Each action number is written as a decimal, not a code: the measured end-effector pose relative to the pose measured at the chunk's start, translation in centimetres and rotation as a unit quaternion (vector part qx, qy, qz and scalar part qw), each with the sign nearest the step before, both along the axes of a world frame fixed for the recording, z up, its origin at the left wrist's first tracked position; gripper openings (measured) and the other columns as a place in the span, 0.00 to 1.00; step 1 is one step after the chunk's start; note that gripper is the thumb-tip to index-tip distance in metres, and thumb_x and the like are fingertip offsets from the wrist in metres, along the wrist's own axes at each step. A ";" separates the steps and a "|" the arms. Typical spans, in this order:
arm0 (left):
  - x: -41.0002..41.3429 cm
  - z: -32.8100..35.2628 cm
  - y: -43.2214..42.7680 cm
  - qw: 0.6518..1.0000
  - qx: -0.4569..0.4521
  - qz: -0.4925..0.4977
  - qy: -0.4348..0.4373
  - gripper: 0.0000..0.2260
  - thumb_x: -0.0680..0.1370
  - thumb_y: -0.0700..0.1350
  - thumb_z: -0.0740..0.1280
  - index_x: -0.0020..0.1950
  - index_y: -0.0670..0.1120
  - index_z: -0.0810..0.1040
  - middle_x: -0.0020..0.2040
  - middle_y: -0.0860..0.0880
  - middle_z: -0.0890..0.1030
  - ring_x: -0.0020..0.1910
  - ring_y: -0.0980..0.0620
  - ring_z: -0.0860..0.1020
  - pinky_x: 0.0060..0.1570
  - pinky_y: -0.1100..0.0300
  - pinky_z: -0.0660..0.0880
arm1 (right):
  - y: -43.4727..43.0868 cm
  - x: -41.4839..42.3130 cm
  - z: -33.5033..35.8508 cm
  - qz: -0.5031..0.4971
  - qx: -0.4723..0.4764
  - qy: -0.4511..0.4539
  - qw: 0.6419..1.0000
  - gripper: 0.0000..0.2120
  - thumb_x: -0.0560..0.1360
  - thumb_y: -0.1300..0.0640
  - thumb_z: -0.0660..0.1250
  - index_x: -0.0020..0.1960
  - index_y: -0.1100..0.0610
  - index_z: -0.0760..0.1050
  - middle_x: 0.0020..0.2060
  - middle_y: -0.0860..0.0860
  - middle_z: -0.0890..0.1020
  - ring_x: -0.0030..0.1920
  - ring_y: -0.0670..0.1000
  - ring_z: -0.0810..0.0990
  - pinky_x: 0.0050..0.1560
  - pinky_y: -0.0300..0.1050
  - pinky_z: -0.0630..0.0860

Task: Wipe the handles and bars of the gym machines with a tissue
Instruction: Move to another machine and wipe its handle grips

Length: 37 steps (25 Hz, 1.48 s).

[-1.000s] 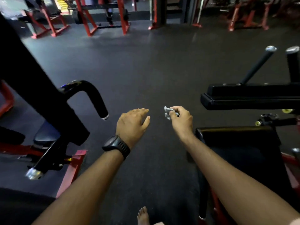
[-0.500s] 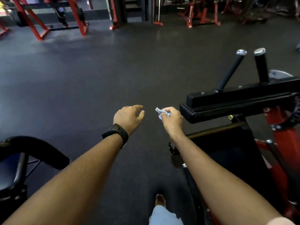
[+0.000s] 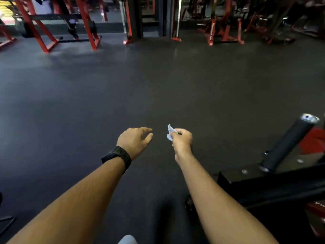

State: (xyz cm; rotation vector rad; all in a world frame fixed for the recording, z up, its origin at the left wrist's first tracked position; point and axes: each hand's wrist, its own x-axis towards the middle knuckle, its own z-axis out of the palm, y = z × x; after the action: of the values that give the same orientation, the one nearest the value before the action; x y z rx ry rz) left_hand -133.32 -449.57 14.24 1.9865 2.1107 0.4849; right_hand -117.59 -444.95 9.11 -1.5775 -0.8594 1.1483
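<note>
Left of edge-cropped machine (image 3: 272, 187), tissue (image 3: 169, 133) half-hidden in right grip (image 3: 182, 140); left grip (image 3: 134, 140) slack, empty.

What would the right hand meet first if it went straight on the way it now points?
Probably nothing close: the right hand, pinching the tissue, points forward over open floor. The black handle lies off to its right. Depth is unclear beyond.

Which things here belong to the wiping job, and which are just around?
Part of the job: tissue pinched in the right hand; black handle on the near machine.

Just around: wristwatch, empty left hand, red racks at the back, floor.
</note>
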 end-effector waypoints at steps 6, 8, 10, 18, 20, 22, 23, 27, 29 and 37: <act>4.6 -1.5 17.5 0.983 0.020 -0.177 -0.054 0.15 0.80 0.54 0.63 0.65 0.55 0.79 0.60 0.52 0.83 0.58 0.51 0.80 0.59 0.53 0.76 | 10.9 2.7 -1.6 -0.179 -0.009 0.081 0.981 0.12 0.74 0.53 0.74 0.34 0.54 0.77 0.31 0.49 0.81 0.34 0.47 0.77 0.36 0.45 0.71; 7.0 -1.4 23.0 0.963 0.012 -0.266 -0.049 0.15 0.81 0.53 0.62 0.66 0.54 0.78 0.61 0.52 0.82 0.59 0.51 0.80 0.59 0.53 0.76 | 15.0 5.7 -1.1 -0.279 0.005 0.074 0.957 0.12 0.74 0.54 0.74 0.35 0.54 0.76 0.32 0.49 0.81 0.34 0.47 0.77 0.36 0.45 0.72; 9.1 -1.0 27.2 0.937 0.006 -0.345 -0.052 0.15 0.81 0.53 0.62 0.67 0.54 0.77 0.61 0.53 0.82 0.60 0.51 0.79 0.59 0.53 0.76 | 17.1 8.6 -0.1 -0.361 0.011 0.047 0.931 0.12 0.74 0.55 0.73 0.35 0.53 0.75 0.31 0.47 0.80 0.31 0.46 0.76 0.35 0.44 0.71; 25.4 2.4 33.2 0.738 0.055 -0.661 -0.120 0.14 0.81 0.50 0.65 0.66 0.54 0.79 0.61 0.53 0.82 0.58 0.51 0.79 0.56 0.58 0.73 | 15.8 16.7 4.9 -0.625 0.034 -0.090 0.774 0.04 0.75 0.54 0.69 0.43 0.52 0.81 0.34 0.44 0.82 0.34 0.44 0.79 0.36 0.40 0.75; 29.7 3.4 32.2 0.680 0.074 -0.703 -0.193 0.13 0.80 0.48 0.67 0.64 0.53 0.81 0.58 0.52 0.83 0.54 0.52 0.80 0.55 0.62 0.72 | 14.8 17.8 5.6 -0.678 0.017 -0.119 0.725 0.03 0.76 0.55 0.69 0.45 0.53 0.82 0.36 0.46 0.83 0.35 0.42 0.79 0.35 0.33 0.72; 33.3 4.1 31.2 0.621 0.059 -0.737 -0.260 0.12 0.79 0.47 0.68 0.63 0.51 0.82 0.57 0.52 0.84 0.55 0.56 0.80 0.56 0.67 0.70 | 13.9 18.3 6.0 -0.733 0.025 -0.144 0.664 0.04 0.75 0.58 0.69 0.47 0.54 0.82 0.40 0.46 0.84 0.38 0.44 0.80 0.37 0.30 0.72; 34.7 4.3 30.5 0.583 0.047 -0.761 -0.282 0.12 0.79 0.46 0.68 0.62 0.50 0.82 0.57 0.53 0.84 0.56 0.57 0.79 0.58 0.68 0.71 | 13.4 18.2 6.0 -0.762 0.030 -0.154 0.628 0.04 0.75 0.59 0.70 0.48 0.54 0.82 0.41 0.46 0.84 0.42 0.45 0.81 0.43 0.33 0.74; 37.7 5.1 27.6 0.442 0.068 -0.833 -0.326 0.12 0.79 0.46 0.68 0.61 0.46 0.82 0.58 0.51 0.83 0.58 0.58 0.79 0.60 0.62 0.74 | 12.1 17.0 5.6 -0.845 0.055 -0.152 0.509 0.03 0.75 0.58 0.70 0.48 0.52 0.82 0.43 0.45 0.84 0.46 0.43 0.81 0.50 0.40 0.76; 39.3 4.9 26.3 0.405 0.065 -0.854 -0.321 0.14 0.79 0.49 0.66 0.63 0.46 0.81 0.60 0.51 0.83 0.59 0.56 0.79 0.60 0.57 0.75 | 11.6 16.0 5.9 -0.876 0.062 -0.144 0.456 0.04 0.76 0.58 0.70 0.48 0.50 0.81 0.43 0.44 0.83 0.46 0.42 0.81 0.48 0.36 0.75; 45.4 3.7 25.1 0.254 0.110 -0.901 -0.333 0.15 0.80 0.49 0.66 0.63 0.45 0.81 0.62 0.50 0.81 0.62 0.52 0.79 0.60 0.52 0.75 | 11.2 17.3 6.9 -0.939 0.012 -0.233 0.253 0.11 0.76 0.62 0.69 0.49 0.46 0.80 0.44 0.40 0.83 0.51 0.46 0.78 0.53 0.38 0.74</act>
State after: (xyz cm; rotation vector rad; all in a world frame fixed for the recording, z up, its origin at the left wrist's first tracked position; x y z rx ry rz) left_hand -87.89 -424.44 17.95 2.0105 -1.2417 0.6590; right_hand -100.24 -433.71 16.01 -1.4544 0.9735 -1.1895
